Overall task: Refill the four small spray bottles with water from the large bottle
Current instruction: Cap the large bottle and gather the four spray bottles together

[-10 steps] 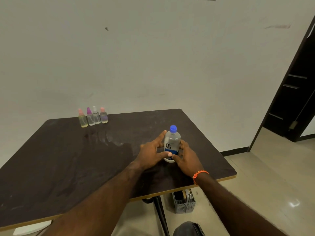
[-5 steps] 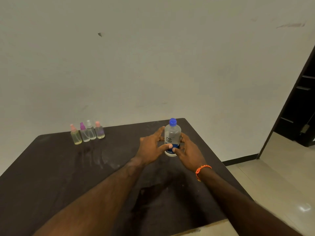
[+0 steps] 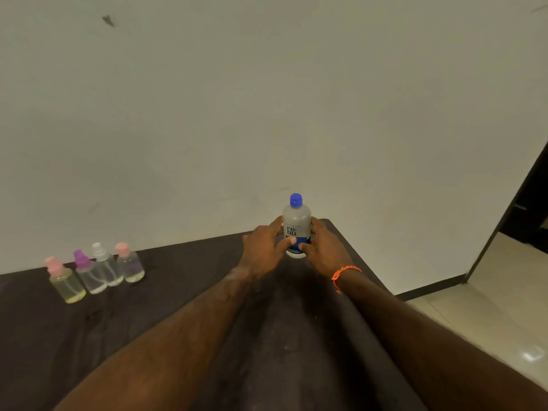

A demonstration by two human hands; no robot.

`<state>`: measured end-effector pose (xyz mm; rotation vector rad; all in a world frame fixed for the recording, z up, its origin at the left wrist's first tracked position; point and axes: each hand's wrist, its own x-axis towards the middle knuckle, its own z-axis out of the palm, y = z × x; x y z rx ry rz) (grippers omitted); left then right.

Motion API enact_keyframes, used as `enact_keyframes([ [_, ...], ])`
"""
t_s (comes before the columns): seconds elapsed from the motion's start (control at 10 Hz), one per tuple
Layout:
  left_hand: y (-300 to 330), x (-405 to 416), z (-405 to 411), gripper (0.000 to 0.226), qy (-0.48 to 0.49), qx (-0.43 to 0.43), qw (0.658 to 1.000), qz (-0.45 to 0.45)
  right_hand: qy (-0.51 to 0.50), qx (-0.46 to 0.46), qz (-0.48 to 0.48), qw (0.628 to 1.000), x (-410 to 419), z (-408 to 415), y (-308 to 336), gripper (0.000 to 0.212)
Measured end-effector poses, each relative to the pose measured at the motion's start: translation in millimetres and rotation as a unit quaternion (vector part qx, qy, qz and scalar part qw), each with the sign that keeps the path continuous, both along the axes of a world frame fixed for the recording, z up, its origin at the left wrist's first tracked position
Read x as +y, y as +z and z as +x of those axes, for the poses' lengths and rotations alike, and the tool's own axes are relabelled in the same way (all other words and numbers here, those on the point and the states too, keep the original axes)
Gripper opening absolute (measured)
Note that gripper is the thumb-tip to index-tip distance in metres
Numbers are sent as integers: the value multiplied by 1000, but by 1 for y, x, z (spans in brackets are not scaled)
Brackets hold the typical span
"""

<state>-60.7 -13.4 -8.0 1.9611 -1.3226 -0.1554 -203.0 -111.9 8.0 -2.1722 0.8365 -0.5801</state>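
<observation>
One large bottle (image 3: 296, 229), upright near the table's (image 3: 178, 292) two-o'clock corner: clear, blue cap, blue-and-white label. The left hand (image 3: 262, 252) and right hand (image 3: 324, 250) both grasp its lower half. Four small spray bottles (image 3: 95, 271) stand touching in a row at ten o'clock: two pink caps, one purple, one clear.

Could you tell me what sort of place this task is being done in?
Probably a sparsely furnished indoor room: a dark table against a plain scuffed wall, a tiled floor and a dark doorway at right.
</observation>
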Motion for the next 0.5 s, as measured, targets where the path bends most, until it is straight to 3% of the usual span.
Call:
enact_keyframes([
  [0.2,-21,-25,1,63,2,-10,997,76,-34,32,22,999,-30,12,-29,58],
  [0.3,-18,-22,-7,60,-3,2,998,65,-42,54,20,997,-28,10,-28,67],
  [0.4,-13,-13,-14,60,7,11,997,78,-66,77,-9,995,-18,4,-24,78],
  [0.5,1,12,-19,77,28,-39,986,157,-93,83,-65,990,4,-14,-7,74],
])
